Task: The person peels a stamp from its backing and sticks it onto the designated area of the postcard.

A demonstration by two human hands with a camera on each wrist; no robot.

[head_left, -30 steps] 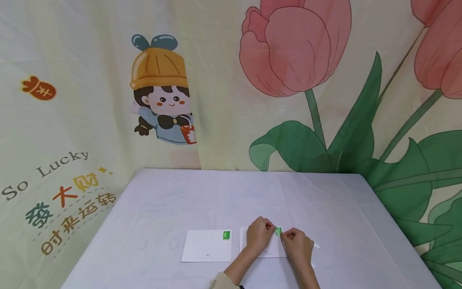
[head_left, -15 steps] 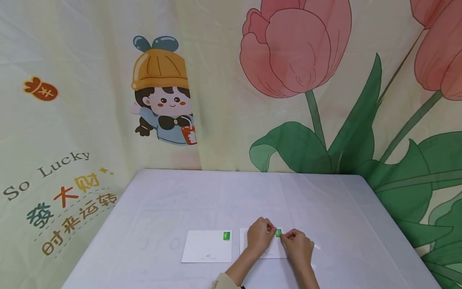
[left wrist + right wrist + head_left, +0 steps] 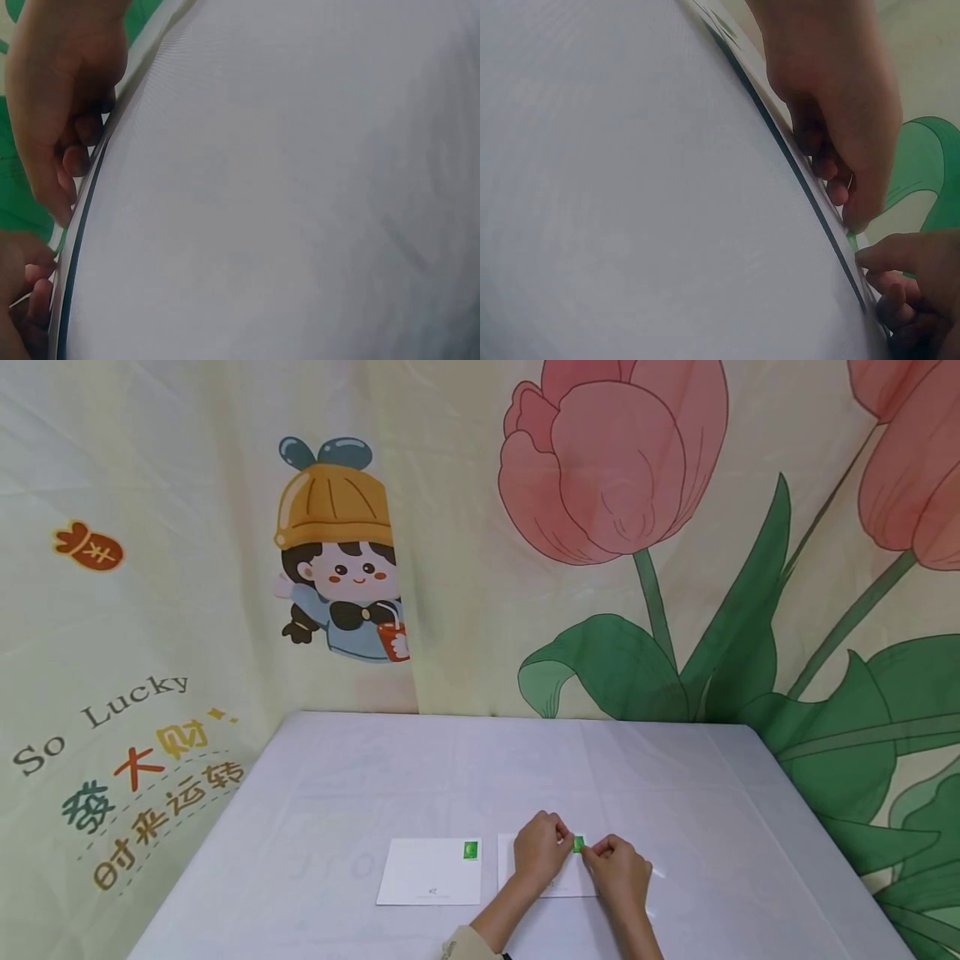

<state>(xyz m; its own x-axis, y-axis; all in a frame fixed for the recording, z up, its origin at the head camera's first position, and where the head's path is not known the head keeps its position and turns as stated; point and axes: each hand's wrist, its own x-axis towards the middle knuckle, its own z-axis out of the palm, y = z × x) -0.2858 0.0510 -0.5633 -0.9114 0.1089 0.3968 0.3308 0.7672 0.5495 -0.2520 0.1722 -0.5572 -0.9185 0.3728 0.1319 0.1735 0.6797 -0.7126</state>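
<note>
In the head view, a green postage stamp (image 3: 579, 844) lies at the top right corner of a white card (image 3: 573, 883) on the table. My left hand (image 3: 542, 846) pinches the stamp's left edge between thumb and finger. On its right side, my right hand (image 3: 619, 867) pinches the lower right edge the same way. Both wrist views look along the card's edge, where a thin green strip of the stamp (image 3: 60, 241) shows between the two sets of fingertips. My hands and forearms cover much of the card.
Left of the hands lies a second white card (image 3: 427, 872), with a similar green stamp (image 3: 470, 850) at its top right corner. A white cloth covers the table (image 3: 360, 777). Behind it hangs a printed curtain (image 3: 457, 527) with tulips and a cartoon figure.
Both hands keep nearly the same place and pinch at the stamp. The whole head view has shifted slightly; the cards stay where they were.
</note>
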